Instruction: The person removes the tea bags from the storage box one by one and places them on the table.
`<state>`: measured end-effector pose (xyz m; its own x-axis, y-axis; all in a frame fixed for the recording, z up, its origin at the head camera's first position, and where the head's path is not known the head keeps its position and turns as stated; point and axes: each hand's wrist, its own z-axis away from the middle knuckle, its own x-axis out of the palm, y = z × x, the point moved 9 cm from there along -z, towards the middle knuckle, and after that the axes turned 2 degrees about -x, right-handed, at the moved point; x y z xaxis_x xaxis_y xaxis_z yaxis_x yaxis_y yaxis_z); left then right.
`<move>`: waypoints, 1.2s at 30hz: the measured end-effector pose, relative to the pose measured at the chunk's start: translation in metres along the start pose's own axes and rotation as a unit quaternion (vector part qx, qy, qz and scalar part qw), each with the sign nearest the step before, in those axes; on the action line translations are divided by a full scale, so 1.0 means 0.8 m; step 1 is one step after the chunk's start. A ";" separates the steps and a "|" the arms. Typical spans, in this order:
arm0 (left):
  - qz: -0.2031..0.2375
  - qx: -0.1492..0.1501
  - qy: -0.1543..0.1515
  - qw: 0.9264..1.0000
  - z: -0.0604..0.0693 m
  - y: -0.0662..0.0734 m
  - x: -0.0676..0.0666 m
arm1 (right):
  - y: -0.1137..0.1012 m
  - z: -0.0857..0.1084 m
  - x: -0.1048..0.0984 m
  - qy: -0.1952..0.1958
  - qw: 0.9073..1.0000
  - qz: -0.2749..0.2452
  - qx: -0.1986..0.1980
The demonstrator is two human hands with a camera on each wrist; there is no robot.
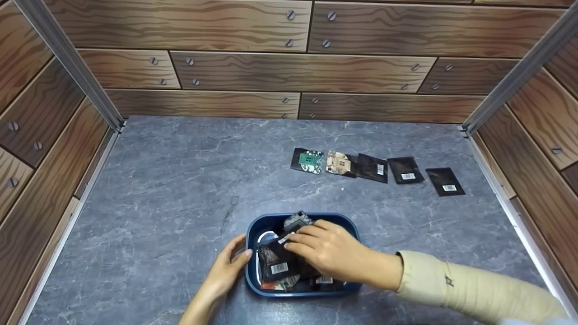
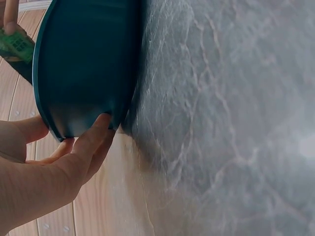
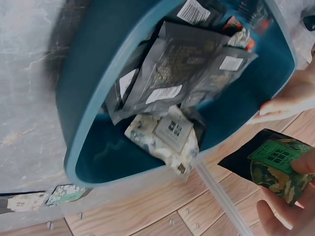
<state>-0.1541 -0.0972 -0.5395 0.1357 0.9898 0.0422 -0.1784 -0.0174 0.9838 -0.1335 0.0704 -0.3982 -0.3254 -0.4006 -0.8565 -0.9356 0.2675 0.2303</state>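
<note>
A dark blue plastic tub holds several small flat sachets, mostly black with white barcode labels. One pale patterned sachet leans by the wall in the right wrist view. My left hand grips the tub's left rim, thumb over the edge and fingers along the outside. Above the tub, my right hand pinches a sachet with a green label between thumb and fingers. That label is turned away from the head view.
Beyond the tub, a row of sachets lies on the grey marbled table: a green one, a tan one and black ones with barcodes. Wood-patterned panels with metal edge posts enclose the back and sides.
</note>
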 end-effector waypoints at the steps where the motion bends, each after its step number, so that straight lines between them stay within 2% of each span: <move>1: 0.001 -0.001 0.000 1.000 0.000 0.000 0.000 | 0.002 0.000 -0.002 0.004 1.000 0.001 0.003; 10: 0.004 -0.002 -0.001 1.000 0.000 0.000 0.000 | 0.024 0.000 -0.015 0.043 0.999 0.014 0.005; 21: 0.019 -0.011 -0.011 1.000 0.000 -0.002 0.001 | 0.074 0.013 -0.003 0.065 0.997 0.021 0.025; 36: 0.019 -0.008 -0.005 1.000 -0.001 -0.002 0.000 | 0.153 0.054 0.042 0.031 0.997 0.005 0.074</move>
<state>-0.1545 -0.0971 -0.5413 0.1374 0.9871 0.0817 -0.1994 -0.0532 0.9785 -0.2528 0.1276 -0.4185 -0.3463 -0.4494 -0.8235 -0.9035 0.3960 0.1639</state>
